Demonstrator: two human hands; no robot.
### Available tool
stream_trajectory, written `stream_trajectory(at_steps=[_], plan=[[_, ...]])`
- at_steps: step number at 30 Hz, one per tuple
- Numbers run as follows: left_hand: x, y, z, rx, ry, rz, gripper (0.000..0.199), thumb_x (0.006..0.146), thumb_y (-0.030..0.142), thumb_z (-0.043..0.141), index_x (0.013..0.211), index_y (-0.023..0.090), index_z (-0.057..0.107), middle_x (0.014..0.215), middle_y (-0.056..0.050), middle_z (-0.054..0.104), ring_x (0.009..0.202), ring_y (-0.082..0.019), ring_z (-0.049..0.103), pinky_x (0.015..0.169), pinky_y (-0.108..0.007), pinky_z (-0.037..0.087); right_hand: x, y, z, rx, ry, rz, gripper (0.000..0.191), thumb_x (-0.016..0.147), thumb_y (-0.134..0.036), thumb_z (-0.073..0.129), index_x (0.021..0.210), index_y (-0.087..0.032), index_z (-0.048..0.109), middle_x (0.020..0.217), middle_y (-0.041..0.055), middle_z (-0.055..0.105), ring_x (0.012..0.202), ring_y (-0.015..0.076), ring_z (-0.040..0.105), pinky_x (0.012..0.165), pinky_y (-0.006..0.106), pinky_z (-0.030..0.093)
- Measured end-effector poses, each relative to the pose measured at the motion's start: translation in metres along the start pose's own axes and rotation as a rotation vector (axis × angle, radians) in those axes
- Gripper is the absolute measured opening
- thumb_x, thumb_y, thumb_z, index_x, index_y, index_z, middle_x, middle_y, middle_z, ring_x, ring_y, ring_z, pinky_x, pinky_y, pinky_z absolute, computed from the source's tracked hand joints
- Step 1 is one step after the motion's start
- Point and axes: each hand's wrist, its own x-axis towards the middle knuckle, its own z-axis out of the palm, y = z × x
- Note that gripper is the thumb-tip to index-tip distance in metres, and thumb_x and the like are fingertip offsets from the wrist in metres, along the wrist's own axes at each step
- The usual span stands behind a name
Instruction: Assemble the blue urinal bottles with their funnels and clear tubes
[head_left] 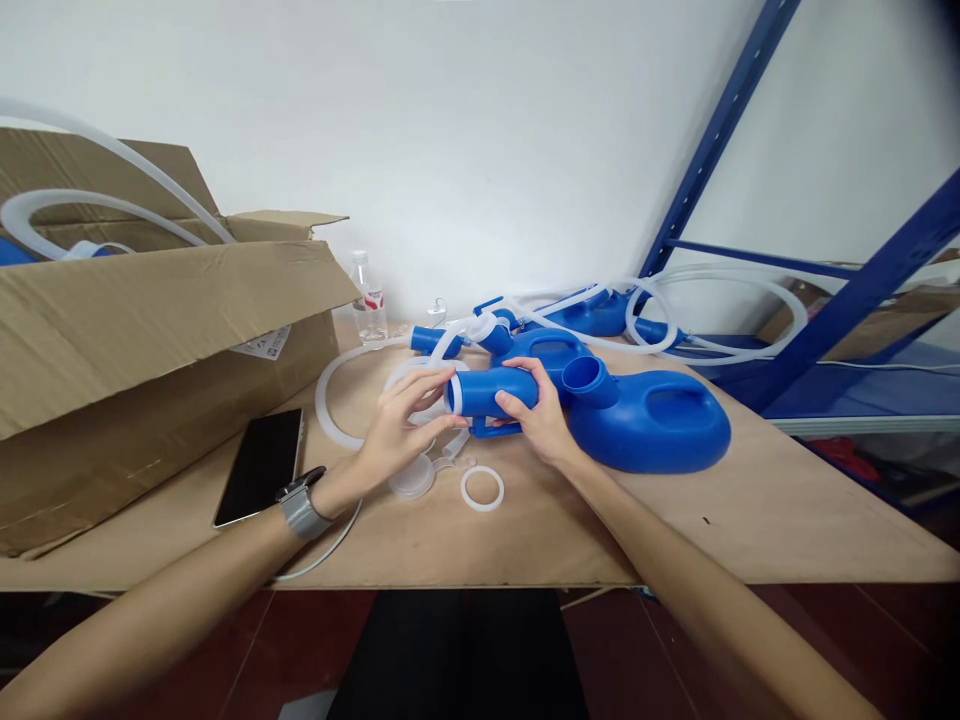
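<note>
A blue cylinder [491, 391] with a small handle lies sideways between my hands, above the table. My left hand [409, 415] pinches the white ring [456, 393] at its left end, thumb below and fingers above. Around its right end my right hand [538, 412] is wrapped. A loose white ring [482, 489] rests on the table just below, with a clear round cap [412, 477] to its left. Right of my right hand sits a blue bottle [649, 420] with its open neck pointing up and left.
An open cardboard box [165, 330] with hoses stands at the left, beside a dark tablet [261, 466]. A plastic bottle [370, 300] is by the wall. More blue bottles and coiled clear hoses [656, 345] lie behind. A blue shelf frame [855, 290] rises at the right.
</note>
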Motion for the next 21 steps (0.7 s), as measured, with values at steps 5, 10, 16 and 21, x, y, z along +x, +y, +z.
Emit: stream_trajectory(at_steps=[5, 10, 16, 21], plan=[[-0.001, 0.005, -0.004, 0.173, -0.048, 0.120, 0.058, 0.090, 0.035, 0.083, 0.144, 0.026, 0.064, 0.131, -0.013, 0.072, 0.115, -0.027, 0.074, 0.094, -0.043, 0.067, -0.001, -0.001, -0.003, -0.035, -0.013, 0.009, 0.060, 0.070, -0.057, 0.084, 0.116, -0.027, 0.059, 0.128, 0.0081, 0.058, 0.102, 0.0296, 0.068, 0.055, 0.035, 0.065], [0.000, 0.008, -0.004, 0.315, -0.103, 0.273, 0.062, 0.096, 0.024, 0.076, 0.154, 0.032, 0.053, 0.142, -0.012, 0.068, 0.126, -0.029, 0.070, 0.106, -0.046, 0.060, 0.003, 0.003, -0.008, -0.023, -0.026, 0.065, 0.061, 0.070, -0.060, 0.081, 0.117, -0.027, 0.060, 0.126, 0.0084, 0.061, 0.091, 0.0273, 0.070, 0.052, 0.035, 0.063], [0.002, 0.012, 0.000, 0.408, -0.124, 0.291, 0.069, 0.098, 0.028, 0.073, 0.160, 0.030, 0.043, 0.152, -0.015, 0.060, 0.135, -0.031, 0.064, 0.109, -0.046, 0.057, 0.008, 0.004, -0.011, -0.067, 0.011, 0.029, 0.064, 0.074, -0.063, 0.074, 0.125, -0.028, 0.057, 0.132, 0.0087, 0.062, 0.098, 0.0282, 0.070, 0.060, 0.034, 0.062], [0.004, 0.015, -0.003, 0.490, -0.040, 0.259, 0.031, 0.100, 0.024, 0.066, 0.130, 0.021, 0.061, 0.120, -0.012, 0.072, 0.106, -0.025, 0.074, 0.090, -0.037, 0.060, 0.010, 0.008, -0.015, -0.181, 0.140, -0.159, 0.083, 0.075, -0.058, 0.079, 0.144, -0.026, 0.046, 0.149, 0.0124, 0.054, 0.132, 0.0322, 0.058, 0.108, 0.047, 0.054]])
